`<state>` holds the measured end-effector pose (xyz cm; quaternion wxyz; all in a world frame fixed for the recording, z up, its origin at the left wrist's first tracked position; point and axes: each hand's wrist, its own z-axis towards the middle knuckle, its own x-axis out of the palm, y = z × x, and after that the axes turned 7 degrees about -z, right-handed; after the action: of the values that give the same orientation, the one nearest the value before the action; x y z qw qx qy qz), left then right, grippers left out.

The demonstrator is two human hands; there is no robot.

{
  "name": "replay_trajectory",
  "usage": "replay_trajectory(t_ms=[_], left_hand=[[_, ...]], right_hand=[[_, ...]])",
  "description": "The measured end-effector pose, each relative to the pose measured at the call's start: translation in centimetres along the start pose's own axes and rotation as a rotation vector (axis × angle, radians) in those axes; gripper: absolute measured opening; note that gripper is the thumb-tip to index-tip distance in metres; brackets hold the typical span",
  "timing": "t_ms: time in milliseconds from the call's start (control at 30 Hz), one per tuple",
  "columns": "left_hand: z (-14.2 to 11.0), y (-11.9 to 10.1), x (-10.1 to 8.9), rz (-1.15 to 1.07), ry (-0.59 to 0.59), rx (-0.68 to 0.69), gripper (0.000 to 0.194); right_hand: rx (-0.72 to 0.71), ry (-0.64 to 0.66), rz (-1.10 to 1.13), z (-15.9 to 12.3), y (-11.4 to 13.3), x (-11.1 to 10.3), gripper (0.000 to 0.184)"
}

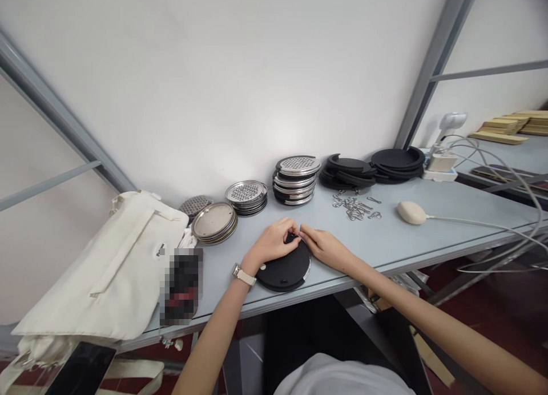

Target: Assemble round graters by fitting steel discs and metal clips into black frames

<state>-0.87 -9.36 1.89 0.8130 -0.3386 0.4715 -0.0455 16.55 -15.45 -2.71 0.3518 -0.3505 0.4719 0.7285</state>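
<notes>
Closely, left fingers (291,228) and right fingers (305,230) pinch together over a black steel-rimmed disc (285,269).

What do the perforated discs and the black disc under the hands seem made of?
The perforated discs look like stainless steel: bright silvery sheen, punched holes. The black disc looks like matte plastic or rubber, hard to tell which; a thin shiny rim shows at its edge.

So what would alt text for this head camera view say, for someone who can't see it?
A person's left hand and right hand meet at the edge of a black round disc on a grey table. Behind it stand stacks of perforated metal discs, black rings and a small pile of metal clips.
</notes>
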Motion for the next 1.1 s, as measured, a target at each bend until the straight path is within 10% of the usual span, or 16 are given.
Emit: replay_trajectory(t_ms=[1100], left_hand=[[-0.11,-0.10,-0.02,-0.004,-0.012,-0.020,0.008]], right_hand=[[0.037,-0.019,-0.073,-0.29,0.65,-0.09,0.020]])
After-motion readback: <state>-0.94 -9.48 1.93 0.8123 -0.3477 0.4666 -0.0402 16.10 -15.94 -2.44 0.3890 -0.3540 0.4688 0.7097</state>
